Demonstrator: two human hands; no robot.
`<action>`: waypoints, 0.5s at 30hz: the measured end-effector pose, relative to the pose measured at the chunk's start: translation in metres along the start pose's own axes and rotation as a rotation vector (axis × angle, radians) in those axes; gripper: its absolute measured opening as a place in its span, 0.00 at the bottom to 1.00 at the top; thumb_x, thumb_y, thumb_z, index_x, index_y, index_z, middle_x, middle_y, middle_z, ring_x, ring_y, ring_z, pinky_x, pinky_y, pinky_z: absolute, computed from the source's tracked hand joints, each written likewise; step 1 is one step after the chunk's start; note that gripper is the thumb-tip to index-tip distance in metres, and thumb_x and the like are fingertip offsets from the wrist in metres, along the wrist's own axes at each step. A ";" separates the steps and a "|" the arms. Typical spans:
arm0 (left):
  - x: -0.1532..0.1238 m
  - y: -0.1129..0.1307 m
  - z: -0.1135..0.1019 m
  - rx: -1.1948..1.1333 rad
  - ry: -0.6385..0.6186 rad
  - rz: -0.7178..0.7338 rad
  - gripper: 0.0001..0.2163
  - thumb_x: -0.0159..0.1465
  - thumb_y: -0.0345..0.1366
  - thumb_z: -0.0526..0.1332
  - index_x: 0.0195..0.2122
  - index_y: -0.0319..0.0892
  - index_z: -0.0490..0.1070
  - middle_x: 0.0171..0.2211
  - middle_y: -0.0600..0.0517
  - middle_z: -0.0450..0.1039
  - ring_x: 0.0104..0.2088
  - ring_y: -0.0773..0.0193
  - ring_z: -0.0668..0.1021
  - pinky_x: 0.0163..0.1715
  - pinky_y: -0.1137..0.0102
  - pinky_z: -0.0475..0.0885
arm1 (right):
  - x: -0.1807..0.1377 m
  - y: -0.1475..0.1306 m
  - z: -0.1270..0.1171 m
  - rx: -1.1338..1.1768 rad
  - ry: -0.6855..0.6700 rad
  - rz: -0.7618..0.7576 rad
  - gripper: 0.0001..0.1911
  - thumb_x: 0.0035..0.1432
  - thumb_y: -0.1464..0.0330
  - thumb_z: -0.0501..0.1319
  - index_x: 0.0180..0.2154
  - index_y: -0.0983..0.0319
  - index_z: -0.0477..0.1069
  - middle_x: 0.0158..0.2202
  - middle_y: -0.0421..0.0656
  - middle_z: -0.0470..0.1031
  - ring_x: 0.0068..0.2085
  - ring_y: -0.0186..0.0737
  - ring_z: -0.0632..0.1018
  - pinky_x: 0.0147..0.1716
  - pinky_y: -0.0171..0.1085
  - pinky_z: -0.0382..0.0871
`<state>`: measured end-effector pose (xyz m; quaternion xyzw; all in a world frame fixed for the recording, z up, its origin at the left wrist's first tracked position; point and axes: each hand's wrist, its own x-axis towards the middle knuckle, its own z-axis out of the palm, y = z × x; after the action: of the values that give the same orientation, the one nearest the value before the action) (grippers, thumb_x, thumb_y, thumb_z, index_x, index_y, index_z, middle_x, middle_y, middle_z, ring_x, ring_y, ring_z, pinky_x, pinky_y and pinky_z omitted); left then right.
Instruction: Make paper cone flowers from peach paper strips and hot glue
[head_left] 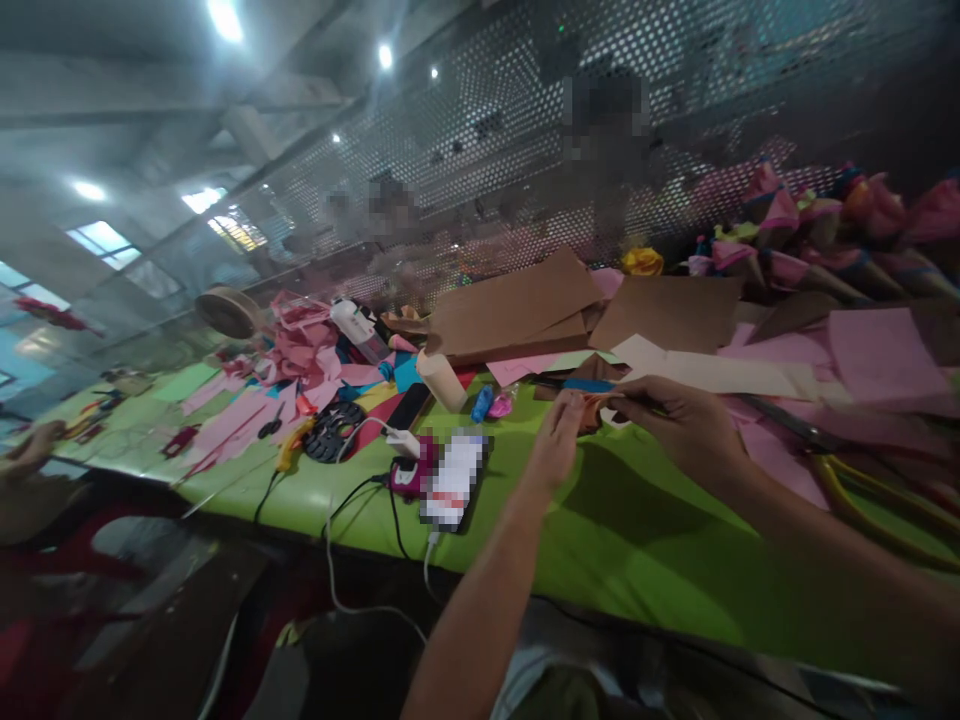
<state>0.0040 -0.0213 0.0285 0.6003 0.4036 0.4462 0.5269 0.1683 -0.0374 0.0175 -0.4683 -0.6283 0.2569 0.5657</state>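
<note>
My left hand (559,432) and my right hand (679,428) are close together above the green tabletop, fingers closed in a pinch. Between them they hold a small crumpled piece of orange-brown paper (591,412), partly hidden by the fingers. Just behind it lie a blue strip (589,385) and dark brown paper (600,366). To the left of my left hand sit a small blue bundle (482,403) and a pink one (501,404). Large yellow-handled scissors (844,480) rest to the right of my right forearm.
A phone (455,482) with a cable lies by a power strip (405,475). Beyond are a cream roll (442,380), a white bottle (358,328), brown card (517,310), pink paper (874,350) and wrapped paper flowers (772,215). Another person's hand (41,440) is at far left.
</note>
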 end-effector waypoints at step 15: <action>0.003 -0.006 0.005 -0.042 0.029 0.056 0.23 0.66 0.61 0.54 0.32 0.45 0.67 0.34 0.49 0.71 0.43 0.56 0.73 0.51 0.59 0.69 | -0.004 -0.006 0.001 0.019 0.098 0.092 0.14 0.53 0.58 0.69 0.40 0.57 0.78 0.35 0.45 0.84 0.35 0.47 0.82 0.34 0.42 0.76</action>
<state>0.0100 -0.0189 0.0224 0.5937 0.3847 0.4779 0.5207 0.1652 -0.0427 0.0203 -0.5034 -0.5750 0.2654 0.5878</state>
